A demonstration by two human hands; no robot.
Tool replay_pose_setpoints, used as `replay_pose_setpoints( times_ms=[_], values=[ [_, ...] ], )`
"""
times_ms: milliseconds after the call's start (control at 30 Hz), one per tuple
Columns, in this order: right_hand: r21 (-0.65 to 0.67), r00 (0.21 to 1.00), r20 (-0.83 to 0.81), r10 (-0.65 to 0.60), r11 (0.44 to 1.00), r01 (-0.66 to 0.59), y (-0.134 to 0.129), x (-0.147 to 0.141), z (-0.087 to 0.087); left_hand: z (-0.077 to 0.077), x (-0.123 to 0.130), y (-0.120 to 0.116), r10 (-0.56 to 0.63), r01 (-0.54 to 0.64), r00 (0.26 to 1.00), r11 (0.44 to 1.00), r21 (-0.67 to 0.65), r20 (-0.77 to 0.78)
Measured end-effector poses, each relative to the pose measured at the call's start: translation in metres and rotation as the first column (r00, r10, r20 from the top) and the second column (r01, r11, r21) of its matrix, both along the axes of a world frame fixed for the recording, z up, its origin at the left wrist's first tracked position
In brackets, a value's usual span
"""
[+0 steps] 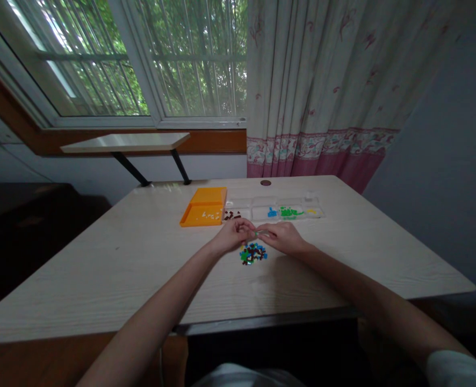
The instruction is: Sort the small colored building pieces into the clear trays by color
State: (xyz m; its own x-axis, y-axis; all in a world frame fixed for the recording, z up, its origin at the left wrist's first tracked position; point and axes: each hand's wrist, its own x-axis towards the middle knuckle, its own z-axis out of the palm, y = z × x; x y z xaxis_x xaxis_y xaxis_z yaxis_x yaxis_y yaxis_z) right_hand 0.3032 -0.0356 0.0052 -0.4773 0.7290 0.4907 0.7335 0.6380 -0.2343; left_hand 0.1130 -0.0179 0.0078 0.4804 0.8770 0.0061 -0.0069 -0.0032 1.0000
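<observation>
My left hand (235,235) and my right hand (283,235) meet fingertip to fingertip above the table, both closed in a pinch. Between the fingertips shows a small green piece (256,233); its exact shape is too small to make out. Just below lies a loose pile of tiny plastic pieces (254,253), mixed blue, green and dark brown. Behind my hands, a clear divided tray (264,201) holds brown pieces (233,214), blue pieces (272,212), green pieces (289,212) and a few yellow ones (311,211). My left hand partly covers the tray's near edge.
An open orange case (209,195) with scattered white pieces adjoins the tray on the left. A dark round disc (265,183) lies at the back of the pale wooden table (141,269). A raised shelf (127,142) on black supports stands at the back left.
</observation>
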Motion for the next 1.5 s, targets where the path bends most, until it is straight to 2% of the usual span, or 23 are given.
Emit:
replay_pose_setpoints(
  times_ms=[233,400,667,800,967,1167,1333,1500],
  values=[
    [0.057,0.999,0.016,0.036,0.998,-0.037,0.002,0.001,-0.004,0.005,0.003,-0.004,-0.010,0.010,1.000,1.000,0.001,-0.010],
    [0.064,0.999,0.030,0.040,0.997,-0.041,-0.001,0.000,0.001,0.002,0.001,-0.003,-0.032,0.032,0.999,0.999,0.016,-0.019],
    [-0.026,0.998,-0.064,0.021,0.999,-0.022,-0.005,-0.002,0.004,0.003,-0.001,-0.004,-0.026,0.058,0.989,0.973,0.221,-0.146],
    [-0.067,0.996,-0.090,0.028,0.997,-0.034,-0.005,-0.002,0.004,0.005,-0.001,-0.006,0.003,0.041,0.985,0.966,0.254,-0.171],
    [-0.039,0.994,-0.103,0.039,0.998,-0.043,-0.004,-0.001,0.003,0.002,0.001,-0.004,-0.020,0.041,0.992,0.985,0.168,-0.123],
    [0.092,0.996,-0.065,0.066,0.994,-0.059,0.001,0.001,-0.004,0.007,0.001,-0.005,-0.018,0.024,0.998,0.996,-0.083,0.067],
    [0.261,0.997,-0.038,0.074,0.963,-0.062,0.002,0.002,-0.007,0.015,-0.005,-0.008,-0.106,0.138,0.984,0.963,-0.232,0.146],
    [0.309,0.996,-0.025,0.089,0.948,-0.077,0.001,0.001,-0.007,0.018,-0.007,-0.011,-0.212,0.250,0.965,0.921,-0.299,0.151]
  ],
)
